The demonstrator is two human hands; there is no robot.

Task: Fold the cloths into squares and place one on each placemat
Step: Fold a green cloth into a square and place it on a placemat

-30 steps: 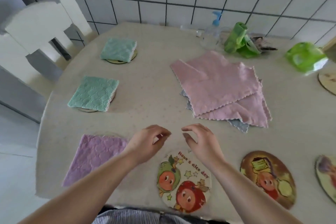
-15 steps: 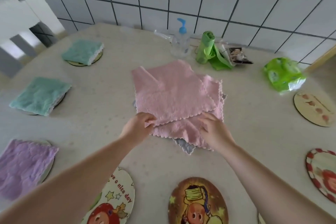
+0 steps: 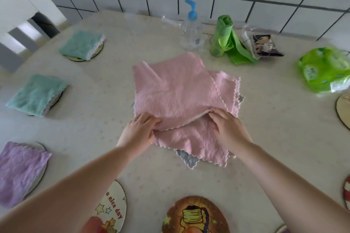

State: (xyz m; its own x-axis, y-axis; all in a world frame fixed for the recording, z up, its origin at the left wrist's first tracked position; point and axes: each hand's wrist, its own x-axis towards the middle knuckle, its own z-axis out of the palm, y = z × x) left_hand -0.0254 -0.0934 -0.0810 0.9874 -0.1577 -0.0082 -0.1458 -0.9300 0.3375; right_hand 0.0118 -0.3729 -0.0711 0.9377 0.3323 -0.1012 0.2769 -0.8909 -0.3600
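From the head camera, a stack of unfolded cloths lies in the middle of the table point(image 3: 274, 138). The top pink cloth point(image 3: 176, 91) sits askew over a second pink cloth point(image 3: 191, 140), with a grey-blue cloth point(image 3: 186, 159) peeking out beneath at the near edge. The left hand point(image 3: 139, 132) pinches the near-left corner of the top pink cloth, fingers curled round its edge. The right hand point(image 3: 227, 128) grips the same cloth's near edge further right, fingertips tucked under the lifted hem.

On the left, three folded cloths already rest on round placemats: a far teal cloth point(image 3: 82, 44), a nearer teal cloth point(image 3: 37, 93), and a purple cloth point(image 3: 19, 172). Bare placemats lie along the near edge: one lettered "a nice day" point(image 3: 111, 213), one with a cartoon figure point(image 3: 195, 215); others are partly visible at the right border.

At the far side stand a clear pump bottle point(image 3: 191, 32) holding clear liquid, with a blue pump head, a roll of green bags point(image 3: 221, 38), a dark snack packet point(image 3: 265, 44) and a green wipes pack point(image 3: 323, 70).
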